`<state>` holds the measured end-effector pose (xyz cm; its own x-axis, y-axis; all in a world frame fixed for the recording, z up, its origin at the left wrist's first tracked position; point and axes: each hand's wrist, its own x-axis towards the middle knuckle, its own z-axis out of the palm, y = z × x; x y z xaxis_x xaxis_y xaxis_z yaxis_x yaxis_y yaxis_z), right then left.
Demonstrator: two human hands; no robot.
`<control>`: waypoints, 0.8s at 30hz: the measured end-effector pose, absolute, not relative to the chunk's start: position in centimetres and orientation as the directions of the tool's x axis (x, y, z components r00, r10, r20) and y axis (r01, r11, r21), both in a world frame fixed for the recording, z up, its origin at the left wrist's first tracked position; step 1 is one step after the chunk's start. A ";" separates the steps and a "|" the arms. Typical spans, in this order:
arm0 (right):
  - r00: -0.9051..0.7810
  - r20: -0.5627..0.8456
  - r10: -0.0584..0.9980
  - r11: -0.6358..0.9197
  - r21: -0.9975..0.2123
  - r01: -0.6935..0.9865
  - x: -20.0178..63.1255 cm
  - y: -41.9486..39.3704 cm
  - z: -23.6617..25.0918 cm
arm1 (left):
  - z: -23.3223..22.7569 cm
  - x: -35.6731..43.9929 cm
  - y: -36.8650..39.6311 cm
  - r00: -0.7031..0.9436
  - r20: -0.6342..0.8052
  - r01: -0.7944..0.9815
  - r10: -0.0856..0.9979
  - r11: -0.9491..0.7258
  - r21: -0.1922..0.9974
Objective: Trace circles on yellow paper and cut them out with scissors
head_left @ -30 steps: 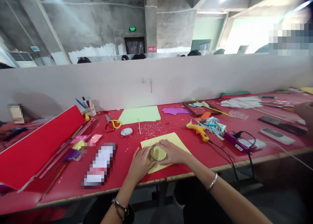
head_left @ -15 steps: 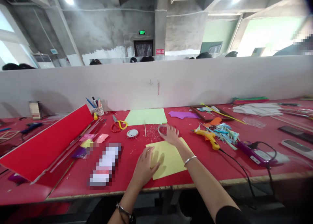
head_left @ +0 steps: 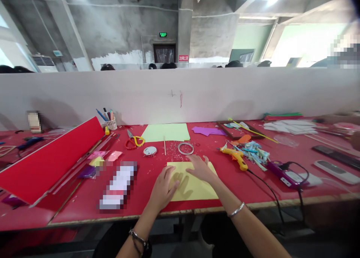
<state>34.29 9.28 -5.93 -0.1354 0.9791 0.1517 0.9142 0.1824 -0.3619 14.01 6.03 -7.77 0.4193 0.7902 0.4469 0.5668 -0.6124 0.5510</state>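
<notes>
A sheet of yellow paper (head_left: pixel 194 188) lies near the front edge of the red table. My left hand (head_left: pixel 164 186) is at its left edge, fingers apart and slightly curled, with nothing held. Over the sheet's upper right part is my right hand (head_left: pixel 201 168), its fingers spread and holding nothing. Just beyond the right hand's fingertips a silvery ring (head_left: pixel 186 149) rests on the table. Left of it lie a thin pale stick (head_left: pixel 165 147) and a round white disc (head_left: pixel 150 151). Whether either hand presses on the paper I cannot tell.
Scissors (head_left: pixel 135 141), pale green paper (head_left: pixel 165 132) and a purple cut-out (head_left: pixel 208 131) lie farther back. A yellow glue gun (head_left: pixel 234 156) and a purple power strip (head_left: pixel 288 174) with cords are on the right. A phone (head_left: pixel 118 185) and a red board (head_left: pixel 53 156) are at left.
My right hand has drawn back toward me from the silvery ring to above the yellow paper. The paper now lies straighter. My left hand stays at its left edge.
</notes>
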 end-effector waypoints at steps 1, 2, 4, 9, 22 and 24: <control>-0.137 0.152 0.979 0.184 -0.359 0.915 34.3 9.1 -6.0 | -7.7 14.0 6.0 0.407 0.450 0.559 0.795 -0.606 0.566; -0.140 0.151 0.979 0.186 -0.358 0.915 34.2 9.0 -6.0 | -7.6 14.0 5.9 0.390 0.453 0.552 0.801 -0.598 0.581; -0.153 0.145 0.978 0.197 -0.365 0.910 34.3 8.8 -5.9 | -7.6 14.0 6.0 0.353 0.456 0.539 0.817 -0.576 0.615; -0.200 0.130 0.971 0.236 -0.411 0.881 34.6 7.5 -5.4 | -8.1 13.9 6.4 0.236 0.439 0.490 0.867 -0.496 0.717; -0.312 0.169 0.935 0.355 -0.464 0.812 34.2 1.8 -1.6 | -3.9 13.3 4.3 0.457 0.259 0.415 0.851 -0.461 0.784; -0.331 0.178 0.926 0.376 -0.458 0.806 33.8 1.4 -1.2 | -2.8 13.3 4.1 0.487 0.259 0.443 0.834 -0.492 0.750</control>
<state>33.83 1.35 -1.23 -0.3313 0.9265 0.1784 0.8057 0.3762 -0.4576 13.29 4.05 -2.80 0.4874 0.8339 0.2590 0.4431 -0.4918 0.7496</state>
